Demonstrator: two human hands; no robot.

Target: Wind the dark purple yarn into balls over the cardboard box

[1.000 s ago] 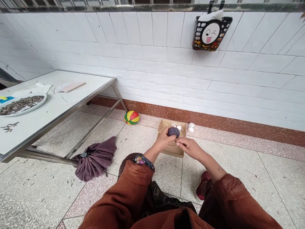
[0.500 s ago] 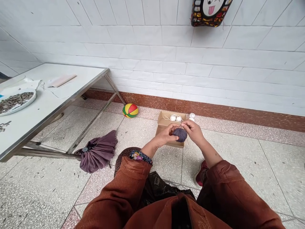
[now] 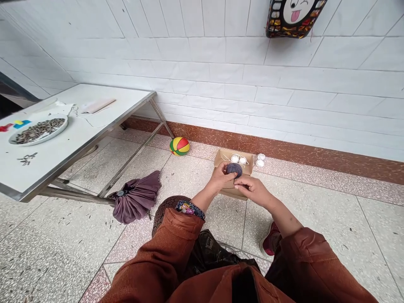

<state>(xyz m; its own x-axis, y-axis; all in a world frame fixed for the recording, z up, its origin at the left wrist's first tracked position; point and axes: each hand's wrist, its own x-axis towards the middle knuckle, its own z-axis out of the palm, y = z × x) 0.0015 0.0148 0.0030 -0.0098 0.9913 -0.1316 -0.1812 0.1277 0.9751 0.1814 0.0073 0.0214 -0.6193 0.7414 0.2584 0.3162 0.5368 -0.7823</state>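
A dark purple-grey ball of yarn [image 3: 234,169] is gripped by my left hand [image 3: 221,178], whose thumb lies across its lower front. Just below and to the right of the ball, my right hand [image 3: 251,190] pinches the yarn strand between thumb and fingertips. Beneath both hands an open cardboard box [image 3: 219,157] lies on the floor. White yarn balls [image 3: 239,159] rest in its far part with a loose white strand. Two more white balls [image 3: 260,160] sit on the floor right of the box. My fingers hide part of the purple-grey ball.
A white table [image 3: 104,122] at the left bears a plate [image 3: 59,130] of sunflower seeds. Below it lies a folded purple umbrella [image 3: 137,198]. A striped ball [image 3: 179,146] sits near the tiled wall. A black basket [image 3: 285,31] hangs on the wall.
My right hand has come down from above the purple-grey ball to below it. My left hand has tipped the ball slightly upward. The view has shifted a little leftward.
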